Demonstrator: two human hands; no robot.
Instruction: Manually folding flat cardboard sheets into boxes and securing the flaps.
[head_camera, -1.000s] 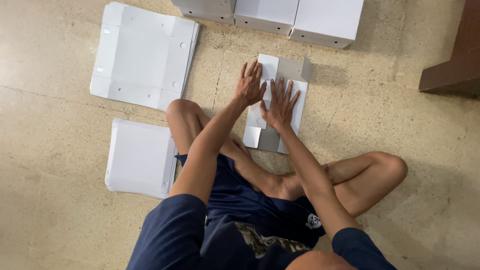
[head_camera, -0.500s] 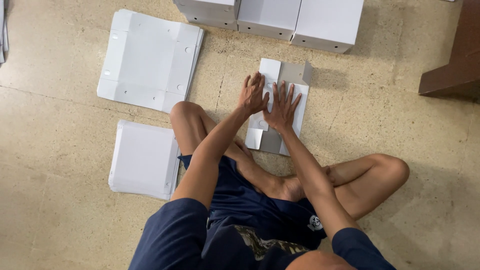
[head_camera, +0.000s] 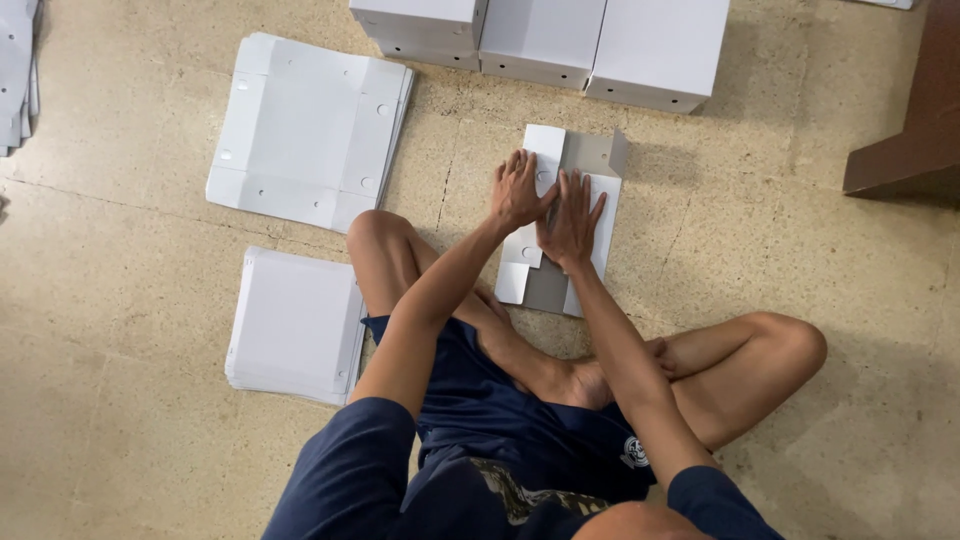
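I sit cross-legged on the floor with a folded white and grey cardboard blank (head_camera: 575, 160) lying in front of my knees. My left hand (head_camera: 518, 190) presses flat on its left flap, fingers spread. My right hand (head_camera: 572, 220) presses flat beside it on the middle of the blank. Both palms hide part of the card. One end flap stands up at the blank's far right corner.
A stack of unfolded white blanks (head_camera: 310, 130) lies at the far left, a second stack of flat white sheets (head_camera: 295, 325) by my left knee. Three assembled white boxes (head_camera: 545, 40) line the far edge. A brown wooden piece (head_camera: 905, 150) sits at right.
Both hands have slid slightly nearer to me along the folded blank, still pressing it down. The view has shifted a little.
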